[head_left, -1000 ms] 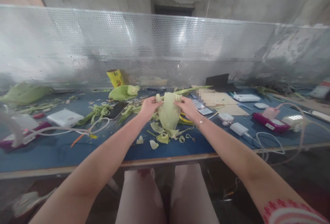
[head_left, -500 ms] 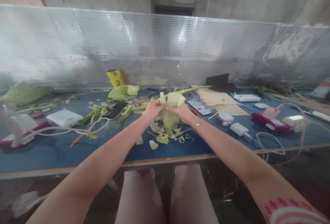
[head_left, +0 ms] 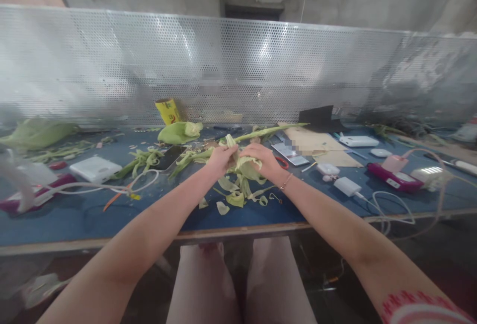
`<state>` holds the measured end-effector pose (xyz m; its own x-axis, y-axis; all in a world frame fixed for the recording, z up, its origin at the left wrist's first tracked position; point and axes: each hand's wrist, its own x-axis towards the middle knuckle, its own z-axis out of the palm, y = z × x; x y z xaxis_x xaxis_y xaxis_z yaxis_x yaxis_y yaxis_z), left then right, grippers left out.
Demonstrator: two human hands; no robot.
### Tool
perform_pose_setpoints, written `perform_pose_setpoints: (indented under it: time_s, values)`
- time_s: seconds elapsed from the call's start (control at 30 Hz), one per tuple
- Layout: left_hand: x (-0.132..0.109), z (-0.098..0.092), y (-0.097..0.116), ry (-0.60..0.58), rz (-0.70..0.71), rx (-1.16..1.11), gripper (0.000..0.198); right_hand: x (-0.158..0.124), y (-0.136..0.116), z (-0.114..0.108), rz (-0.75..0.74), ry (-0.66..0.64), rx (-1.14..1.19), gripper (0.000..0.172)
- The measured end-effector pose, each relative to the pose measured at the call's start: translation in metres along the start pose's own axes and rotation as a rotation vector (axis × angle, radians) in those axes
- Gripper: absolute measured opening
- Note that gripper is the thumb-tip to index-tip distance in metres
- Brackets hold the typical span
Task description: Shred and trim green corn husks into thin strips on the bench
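Over the middle of the blue table, both hands are close together on a pale green corn husk (head_left: 249, 171). My left hand (head_left: 222, 159) is closed, pinching a narrow upright strip of it between thumb and fingers. Bent over the wider, crumpled part is my right hand (head_left: 263, 161), also closed; its fingertips are partly hidden. Torn husk pieces (head_left: 235, 199) lie on the table just below the hands. Behind my left hand rests a plump green bundle of husk (head_left: 179, 133) with a pale cut end.
To the left are knotted green strips (head_left: 143, 161), a dark phone (head_left: 170, 158) and a white box (head_left: 95, 169). A lit phone (head_left: 291, 153), cardboard (head_left: 316, 144), a white charger (head_left: 347, 186) and a magenta power strip (head_left: 395, 177) lie to the right. A perforated metal screen (head_left: 149, 65) stands behind.
The wide folded husk that stood up between my hands is now bent down under my right hand, which has turned over it. My left hand keeps a narrow strip raised.
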<state>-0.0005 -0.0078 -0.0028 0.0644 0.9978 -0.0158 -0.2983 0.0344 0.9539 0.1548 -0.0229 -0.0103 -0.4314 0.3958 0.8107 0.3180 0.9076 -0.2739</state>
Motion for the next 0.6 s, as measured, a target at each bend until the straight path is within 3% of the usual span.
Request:
perform_pose_setpoints:
  time_s: [0.07, 0.13, 0.23, 0.33, 0.43, 0.6]
  values:
    - [0.000, 0.000, 0.001, 0.015, 0.006, 0.016, 0.027, 0.001, -0.002, 0.001, 0.117, 0.029, 0.018, 0.019]
    - [0.000, 0.000, 0.002, 0.003, 0.041, 0.030, 0.026, 0.002, -0.001, 0.005, 0.366, 0.111, 0.044, 0.020]
    - [-0.002, 0.002, 0.002, -0.087, 0.121, 0.024, 0.030, 0.002, 0.002, 0.011, 0.636, 0.166, 0.137, 0.028]
    - [-0.001, 0.000, -0.002, -0.173, 0.219, 0.089, 0.038, 0.002, 0.005, 0.013, 0.672, 0.096, 0.268, 0.031]
    - [0.004, -0.005, -0.006, -0.117, 0.343, 0.222, 0.037, 0.003, 0.005, 0.010, 0.646, 0.066, 0.310, 0.034]
    - [0.001, -0.007, 0.000, -0.084, 0.430, 0.409, 0.027, 0.012, 0.004, -0.005, 0.561, 0.220, 0.274, 0.037]
